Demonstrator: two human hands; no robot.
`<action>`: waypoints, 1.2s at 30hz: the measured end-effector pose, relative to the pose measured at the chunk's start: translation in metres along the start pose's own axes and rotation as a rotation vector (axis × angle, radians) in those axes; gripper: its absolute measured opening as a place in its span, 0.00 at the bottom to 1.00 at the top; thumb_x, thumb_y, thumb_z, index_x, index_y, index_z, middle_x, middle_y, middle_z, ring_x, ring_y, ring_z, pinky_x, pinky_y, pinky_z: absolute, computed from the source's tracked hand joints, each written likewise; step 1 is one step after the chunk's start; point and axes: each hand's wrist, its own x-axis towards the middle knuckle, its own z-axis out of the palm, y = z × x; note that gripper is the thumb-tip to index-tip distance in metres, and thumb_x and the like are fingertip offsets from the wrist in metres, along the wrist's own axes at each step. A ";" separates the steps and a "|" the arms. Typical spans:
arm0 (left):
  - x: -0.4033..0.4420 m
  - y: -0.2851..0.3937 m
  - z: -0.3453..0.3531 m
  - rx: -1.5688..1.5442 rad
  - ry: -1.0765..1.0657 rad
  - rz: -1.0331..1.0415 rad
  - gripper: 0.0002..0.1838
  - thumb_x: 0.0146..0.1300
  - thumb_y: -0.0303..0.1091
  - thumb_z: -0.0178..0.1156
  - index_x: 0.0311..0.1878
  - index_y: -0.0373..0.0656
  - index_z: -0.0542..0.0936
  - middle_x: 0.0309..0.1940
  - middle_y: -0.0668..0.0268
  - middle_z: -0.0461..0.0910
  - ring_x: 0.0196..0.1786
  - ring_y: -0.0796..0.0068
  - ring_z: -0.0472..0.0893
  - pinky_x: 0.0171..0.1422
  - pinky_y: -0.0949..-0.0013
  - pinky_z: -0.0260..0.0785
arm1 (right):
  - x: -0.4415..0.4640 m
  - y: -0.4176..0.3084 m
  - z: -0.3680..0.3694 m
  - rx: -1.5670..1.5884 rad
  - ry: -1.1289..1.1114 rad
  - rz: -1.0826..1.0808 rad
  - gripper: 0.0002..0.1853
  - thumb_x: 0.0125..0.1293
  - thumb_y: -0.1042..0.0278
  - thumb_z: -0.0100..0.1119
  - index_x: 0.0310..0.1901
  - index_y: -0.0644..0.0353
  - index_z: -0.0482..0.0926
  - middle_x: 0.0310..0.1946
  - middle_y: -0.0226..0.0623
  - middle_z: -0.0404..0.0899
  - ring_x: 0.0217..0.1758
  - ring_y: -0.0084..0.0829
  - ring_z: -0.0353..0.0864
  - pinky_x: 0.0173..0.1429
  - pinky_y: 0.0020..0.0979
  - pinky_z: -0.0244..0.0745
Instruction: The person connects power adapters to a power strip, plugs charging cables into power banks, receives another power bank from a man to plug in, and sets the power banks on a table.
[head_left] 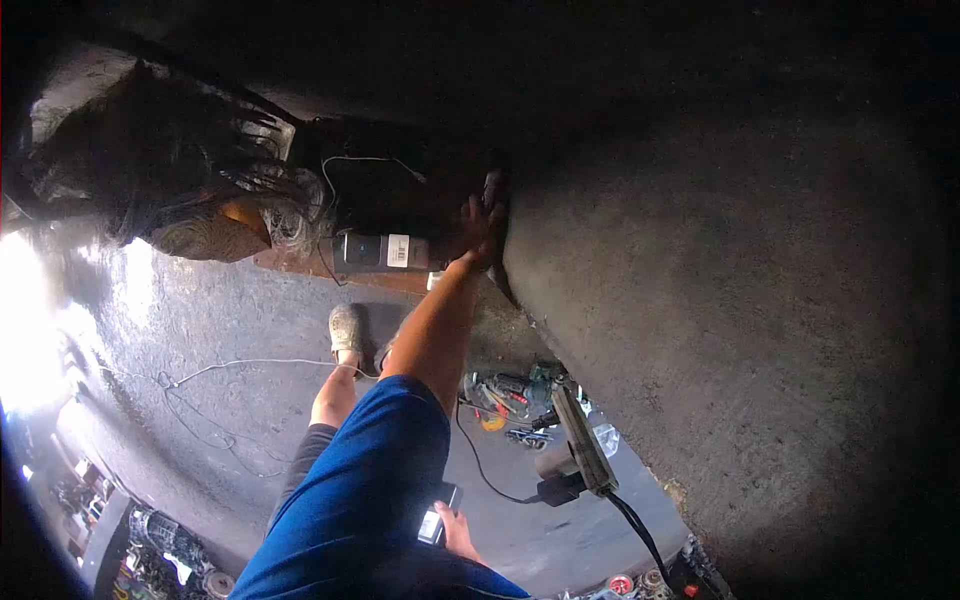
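Black box [362, 250], white label: just left of the left grip, long axis roughly crosswise, end toward the wrist. Case [431, 526]: pinched at its right edge by the right grip [457, 531], well below the left grip, near the body; long axis slants up-right. Left grip [477, 236]: arm outstretched, fingers at a dark item [494, 187] beside the wall; closure cannot be told, too dark. Power strip [583, 440]: below and right of left grip.
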 end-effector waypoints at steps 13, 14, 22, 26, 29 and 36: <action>-0.017 0.024 -0.034 1.015 -0.014 0.426 0.26 0.64 0.39 0.50 0.64 0.41 0.71 0.62 0.55 0.69 0.63 0.55 0.68 0.66 0.60 0.61 | -0.001 0.003 0.007 0.152 -0.066 -0.066 0.24 0.65 0.52 0.62 0.52 0.65 0.76 0.35 0.35 0.81 0.35 0.27 0.82 0.39 0.30 0.77; -0.013 0.015 -0.029 1.042 0.041 0.497 0.24 0.65 0.40 0.50 0.62 0.41 0.73 0.62 0.56 0.69 0.62 0.57 0.69 0.65 0.61 0.61 | -0.001 0.001 0.008 0.174 -0.056 -0.055 0.24 0.64 0.52 0.63 0.52 0.65 0.76 0.35 0.35 0.81 0.35 0.27 0.82 0.40 0.30 0.77; -0.006 0.027 -0.034 -0.015 -0.101 -0.011 0.23 0.73 0.46 0.43 0.62 0.42 0.70 0.56 0.51 0.75 0.60 0.53 0.73 0.65 0.58 0.64 | 0.009 0.019 0.004 0.153 0.001 -0.093 0.27 0.63 0.51 0.65 0.52 0.68 0.75 0.36 0.37 0.82 0.35 0.28 0.82 0.40 0.31 0.78; 0.021 -0.036 0.012 -0.457 0.130 0.200 0.17 0.70 0.38 0.49 0.57 0.42 0.74 0.53 0.60 0.78 0.56 0.59 0.75 0.61 0.58 0.66 | -0.008 -0.003 0.008 0.111 -0.003 -0.023 0.27 0.63 0.51 0.65 0.52 0.68 0.75 0.35 0.37 0.81 0.35 0.28 0.82 0.40 0.31 0.78; -0.014 0.069 -0.070 0.683 -0.198 0.357 0.19 0.65 0.37 0.55 0.59 0.42 0.74 0.57 0.57 0.76 0.60 0.56 0.74 0.64 0.56 0.65 | -0.010 -0.007 0.008 0.113 -0.057 -0.054 0.24 0.64 0.52 0.64 0.50 0.67 0.76 0.34 0.36 0.81 0.34 0.28 0.81 0.40 0.31 0.77; -0.057 0.079 -0.125 0.273 0.097 0.438 0.24 0.50 0.29 0.66 0.53 0.46 0.76 0.50 0.55 0.79 0.55 0.53 0.77 0.58 0.57 0.71 | -0.050 -0.051 0.027 -0.082 -0.345 -0.258 0.23 0.59 0.59 0.71 0.50 0.65 0.77 0.34 0.30 0.82 0.35 0.22 0.78 0.41 0.30 0.75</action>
